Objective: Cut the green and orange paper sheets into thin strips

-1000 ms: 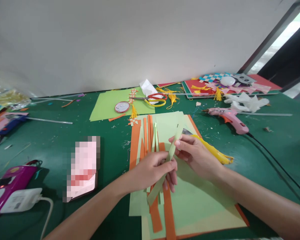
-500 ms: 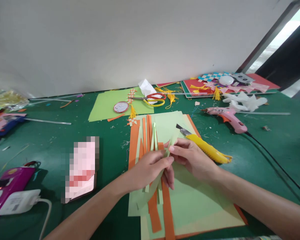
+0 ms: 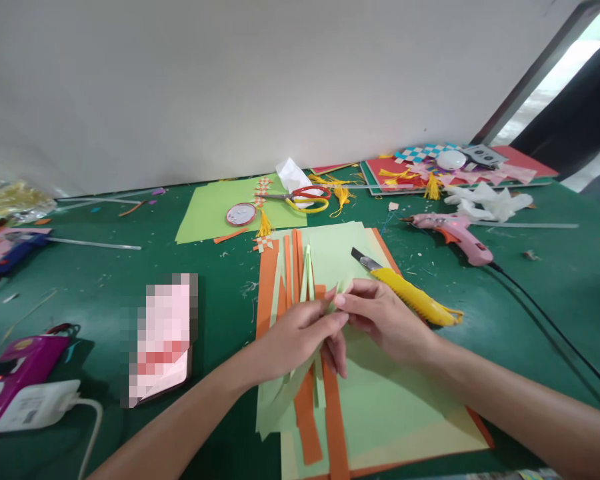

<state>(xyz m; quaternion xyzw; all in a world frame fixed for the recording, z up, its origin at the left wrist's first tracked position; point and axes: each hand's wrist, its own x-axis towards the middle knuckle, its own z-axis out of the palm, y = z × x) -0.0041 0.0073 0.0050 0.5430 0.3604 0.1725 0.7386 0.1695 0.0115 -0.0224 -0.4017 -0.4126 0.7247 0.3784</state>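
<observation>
My left hand (image 3: 303,333) is closed on a pale green paper strip (image 3: 296,387), which hangs down to the left below it. Close beside it, my right hand (image 3: 375,313) pinches the upper end of the same strip between thumb and forefinger. Both hands are over a stack of light green paper sheets (image 3: 395,393). Orange paper strips (image 3: 337,427) and narrow green strips (image 3: 309,270) lie on the stack, partly hidden under my left hand. A yellow utility knife (image 3: 415,297) with its blade out rests just past my right hand.
A pink glue gun (image 3: 455,233) with a black cord lies at right. Scissors (image 3: 307,200), a round lidded tin (image 3: 241,214) and yellow tassels (image 3: 341,195) are at the back. On the left are a blurred phone (image 3: 165,340), a purple power strip (image 3: 25,370) and a blue glue gun (image 3: 17,253).
The green strip has bent further; its lower end has swung left and down. Its top end has dropped slightly between the fingers. Both hands stay in nearly the same place.
</observation>
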